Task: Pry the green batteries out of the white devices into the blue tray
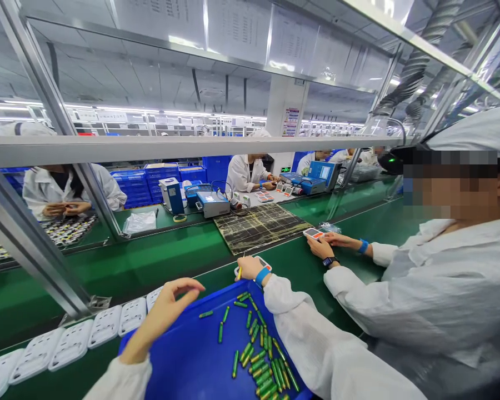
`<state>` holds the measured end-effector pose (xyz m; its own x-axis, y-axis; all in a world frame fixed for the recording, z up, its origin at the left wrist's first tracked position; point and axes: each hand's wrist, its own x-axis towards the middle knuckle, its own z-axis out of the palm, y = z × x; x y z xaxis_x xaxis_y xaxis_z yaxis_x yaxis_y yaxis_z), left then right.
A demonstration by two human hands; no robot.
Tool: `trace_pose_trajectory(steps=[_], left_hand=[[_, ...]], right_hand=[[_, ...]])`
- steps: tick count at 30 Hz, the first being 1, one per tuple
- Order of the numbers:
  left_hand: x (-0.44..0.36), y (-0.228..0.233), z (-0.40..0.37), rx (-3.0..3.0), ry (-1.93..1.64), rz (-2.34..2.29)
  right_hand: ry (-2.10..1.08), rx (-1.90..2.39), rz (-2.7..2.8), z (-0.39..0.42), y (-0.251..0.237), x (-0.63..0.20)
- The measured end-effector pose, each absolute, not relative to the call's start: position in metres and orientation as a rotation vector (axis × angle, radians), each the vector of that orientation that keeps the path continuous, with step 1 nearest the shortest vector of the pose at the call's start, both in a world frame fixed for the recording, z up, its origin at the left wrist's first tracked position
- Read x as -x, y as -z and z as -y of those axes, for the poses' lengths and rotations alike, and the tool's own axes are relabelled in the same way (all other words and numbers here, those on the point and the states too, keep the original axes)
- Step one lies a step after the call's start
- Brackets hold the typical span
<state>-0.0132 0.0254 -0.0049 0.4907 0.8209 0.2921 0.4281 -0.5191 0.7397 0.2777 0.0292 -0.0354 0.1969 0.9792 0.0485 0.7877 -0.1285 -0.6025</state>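
My left hand hovers over the left rim of a blue bin, its thumb and fingers apart and holding nothing. Many green battery cells with yellowish ends lie loose in the bin, mostly on its right side. At the bin's far edge, my right hand has its fingers curled around a slim yellow thing, whose kind I cannot make out. A blue band circles that wrist. Behind and beside the right hand sits a white device with some orange on it, partly hidden.
White plastic housings stand in a row at left on the green belt. To my right a co-worker handles a white-and-orange device. Beyond lie a dark patterned mat, blue instruments and metal frame posts.
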Motion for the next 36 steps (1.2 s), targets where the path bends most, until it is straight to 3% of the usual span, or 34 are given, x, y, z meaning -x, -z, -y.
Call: trace_pose_trajectory(steps=[6,13,16,18,21,26,29,34,36], left_hand=[[0.01,0.047,-0.046,-2.325,-0.889,-1.099],[-0.004,0.056,-0.032,-2.325,-0.963,-1.214],[-0.007,0.052,-0.024,-2.148,-0.958,-1.052],[-0.009,0.048,-0.017,-2.001,-0.949,-0.797],[-0.012,0.045,-0.006,-1.722,-0.917,-0.534],[-0.018,0.037,0.008,-1.419,-0.854,-0.447],[-0.015,0.029,0.009,-1.478,-0.883,-0.625],[-0.01,0.018,0.009,-2.101,-0.882,-1.082],[-0.011,0.017,0.009,-2.305,-0.849,-1.037]], right_hand=[[-0.564,1.931,1.577,-0.049,0.041,-0.27],[-0.772,1.542,1.279,-0.054,0.015,-0.233],[-1.081,1.297,1.145,-0.025,0.012,-0.205],[-1.539,0.91,0.799,0.002,0.016,-0.19],[-1.728,0.627,0.462,0.035,0.025,-0.178],[-1.757,0.612,0.425,0.044,0.034,-0.176],[-1.749,0.799,0.523,0.039,0.038,-0.177],[-1.027,1.116,0.739,0.037,0.038,-0.186],[-0.957,1.104,0.767,0.04,0.035,-0.187]])
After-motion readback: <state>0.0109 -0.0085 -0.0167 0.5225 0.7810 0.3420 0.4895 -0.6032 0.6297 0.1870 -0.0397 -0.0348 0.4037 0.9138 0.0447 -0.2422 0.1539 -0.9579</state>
